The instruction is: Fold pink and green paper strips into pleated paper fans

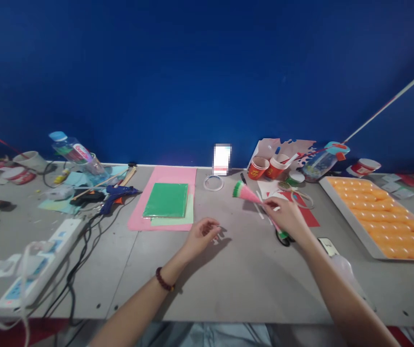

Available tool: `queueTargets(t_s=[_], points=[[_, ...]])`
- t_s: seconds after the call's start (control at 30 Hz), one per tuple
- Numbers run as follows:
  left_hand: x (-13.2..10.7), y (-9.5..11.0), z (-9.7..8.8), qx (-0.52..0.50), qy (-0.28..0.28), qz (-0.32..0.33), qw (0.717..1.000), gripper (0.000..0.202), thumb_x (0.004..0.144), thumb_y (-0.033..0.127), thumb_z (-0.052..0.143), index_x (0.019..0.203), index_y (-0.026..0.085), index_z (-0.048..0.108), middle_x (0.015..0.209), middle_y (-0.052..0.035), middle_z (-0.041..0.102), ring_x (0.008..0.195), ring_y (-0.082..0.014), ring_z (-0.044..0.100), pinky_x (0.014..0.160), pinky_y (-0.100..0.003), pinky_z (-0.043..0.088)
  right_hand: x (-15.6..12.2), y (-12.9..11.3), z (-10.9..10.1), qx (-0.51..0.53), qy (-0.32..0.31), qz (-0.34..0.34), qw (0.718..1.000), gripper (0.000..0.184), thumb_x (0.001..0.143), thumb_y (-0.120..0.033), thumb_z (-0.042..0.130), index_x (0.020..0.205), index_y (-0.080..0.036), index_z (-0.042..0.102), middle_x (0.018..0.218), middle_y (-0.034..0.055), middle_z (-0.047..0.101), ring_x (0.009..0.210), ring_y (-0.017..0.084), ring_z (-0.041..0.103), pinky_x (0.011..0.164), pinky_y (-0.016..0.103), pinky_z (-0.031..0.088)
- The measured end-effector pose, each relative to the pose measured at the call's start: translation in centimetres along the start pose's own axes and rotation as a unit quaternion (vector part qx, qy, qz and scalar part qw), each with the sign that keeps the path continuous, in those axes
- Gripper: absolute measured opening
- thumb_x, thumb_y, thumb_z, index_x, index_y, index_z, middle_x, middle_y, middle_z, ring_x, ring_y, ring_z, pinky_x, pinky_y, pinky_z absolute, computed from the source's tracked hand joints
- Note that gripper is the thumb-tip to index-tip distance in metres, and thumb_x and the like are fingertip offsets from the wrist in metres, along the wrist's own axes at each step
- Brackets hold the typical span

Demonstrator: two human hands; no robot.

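Flanking the right hand (287, 218), grip clamped on pink cone (247, 193): cups (267, 167), scissors (284, 239), tray (348, 218).

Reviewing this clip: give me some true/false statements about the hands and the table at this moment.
1. The right hand holds a pink cone with a green fringe. True.
2. The left hand rests on the green paper. False: it is over bare table, apart from the paper and nearer the person.
3. A tray of orange balls lies on the right side. True.
4. The glue gun is in the right hand. False: it lies on the table at the left, untouched.
5. The green paper lies on a pink sheet. True.
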State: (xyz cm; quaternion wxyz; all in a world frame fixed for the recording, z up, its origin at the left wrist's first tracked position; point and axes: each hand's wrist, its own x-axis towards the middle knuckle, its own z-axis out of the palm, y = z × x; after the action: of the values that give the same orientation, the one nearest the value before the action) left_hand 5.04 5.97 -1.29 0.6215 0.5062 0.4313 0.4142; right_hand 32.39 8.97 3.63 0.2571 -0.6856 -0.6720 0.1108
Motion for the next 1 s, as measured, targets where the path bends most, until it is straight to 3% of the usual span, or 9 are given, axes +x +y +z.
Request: queueTargets(t_s=[0.17,0.3,0.37,0.47,0.53,0.63,0.73,0.87,1.0], points=[[-0.4,0.2,-0.2,0.152,0.012,0.086,0.985,0.02,0.079,0.035,0.059,0.086,0.017,0.063,0.071,-0.0044,0.064,0.061,-0.0134,0.056,0.057,-0.025,0.044,1.8,5.4,-0.9,-0.067,0.053,0.069,0.994,0.022,0.07,-0.031,0.052,0.074,-0.018,0.068,0.074,0.0068,0.069,0.067,0.02,0.061,0.061,0.028,0.041],[-0.8,-0.1,-0.5,0.344,-0.032,0.184,0.92,0.018,0.085,0.027,0.049,0.09,0.02,0.065,0.08,-0.0049,0.064,0.069,-0.0151,0.056,0.063,-0.026,0.042,2.6,7.2,-1.2,-0.115,0.051,0.132,0.983,0.023,0.068,-0.028,0.051,0.077,-0.018,0.069,0.077,0.0074,0.069,0.068,0.021,0.061,0.056,0.027,0.04],[-0.8,-0.1,-0.6,0.406,-0.057,0.214,0.887,0.02,0.087,0.024,0.046,0.093,0.02,0.064,0.083,-0.0053,0.064,0.074,-0.0165,0.057,0.068,-0.027,0.043,2.8,7.4,-1.0,-0.156,0.02,0.156,0.975,0.022,0.068,-0.027,0.051,0.075,-0.019,0.07,0.077,0.0087,0.069,0.067,0.021,0.061,0.053,0.027,0.038],[-0.8,0.8,-0.9,0.464,-0.051,0.238,0.852,0.019,0.088,0.023,0.046,0.095,0.021,0.063,0.092,-0.0063,0.064,0.084,-0.0191,0.059,0.074,-0.029,0.043,2.8,7.2,-0.7,-0.201,-0.029,0.169,0.964,0.022,0.07,-0.028,0.052,0.076,-0.019,0.071,0.078,0.011,0.068,0.066,0.022,0.061,0.051,0.028,0.037],[-0.8,2.1,-1.6,0.49,-0.034,0.24,0.838,0.017,0.088,0.024,0.048,0.097,0.022,0.062,0.096,-0.0066,0.063,0.088,-0.0204,0.058,0.077,-0.031,0.042,2.7,6.4,-0.6,-0.221,-0.027,0.16,0.962,0.024,0.072,-0.03,0.052,0.082,-0.019,0.071,0.082,0.0121,0.069,0.07,0.024,0.062,0.053,0.028,0.038],[-0.8,4.1,-3.6,0.545,-0.034,0.207,0.812,0.016,0.083,0.029,0.057,0.098,0.023,0.062,0.096,-0.0058,0.063,0.094,-0.0237,0.056,0.078,-0.033,0.041,2.4,4.1,-0.3,-0.233,0.022,0.087,0.968,0.025,0.078,-0.031,0.05,0.086,-0.018,0.069,0.09,0.0128,0.068,0.085,0.025,0.061,0.063,0.03,0.041],[-0.4,5.0,-6.1,0.591,-0.005,0.164,0.79,0.018,0.083,0.032,0.057,0.097,0.021,0.061,0.095,-0.0076,0.063,0.092,-0.0247,0.057,0.076,-0.034,0.042,2.3,0.5,0.9,-0.141,0.02,0.038,0.989,0.024,0.081,-0.033,0.049,0.084,-0.019,0.068,0.086,0.0095,0.069,0.08,0.023,0.062,0.064,0.029,0.042],[0.8,3.8,-8.3,0.656,0.047,0.154,0.738,0.044,0.077,0.038,0.064,0.115,0.02,0.055,0.121,-0.0134,0.055,0.111,-0.0311,0.051,0.088,-0.041,0.04,2.3,-4.8,4.4,0.032,-0.065,-0.069,0.995,0.019,0.081,-0.029,0.052,0.082,-0.02,0.068,0.081,0.0055,0.07,0.075,0.018,0.063,0.069,0.027,0.044],[1.7,1.6,-9.1,0.673,0.06,0.171,0.717,0.06,0.075,0.048,0.062,0.126,0.019,0.048,0.137,-0.0153,0.044,0.125,-0.033,0.04,0.099,-0.046,0.034,3.0,-9.1,9.3,0.139,-0.139,-0.123,0.973,0.018,0.081,-0.024,0.053,0.089,-0.018,0.068,0.085,0.006,0.07,0.077,0.017,0.063,0.072,0.028,0.046]])
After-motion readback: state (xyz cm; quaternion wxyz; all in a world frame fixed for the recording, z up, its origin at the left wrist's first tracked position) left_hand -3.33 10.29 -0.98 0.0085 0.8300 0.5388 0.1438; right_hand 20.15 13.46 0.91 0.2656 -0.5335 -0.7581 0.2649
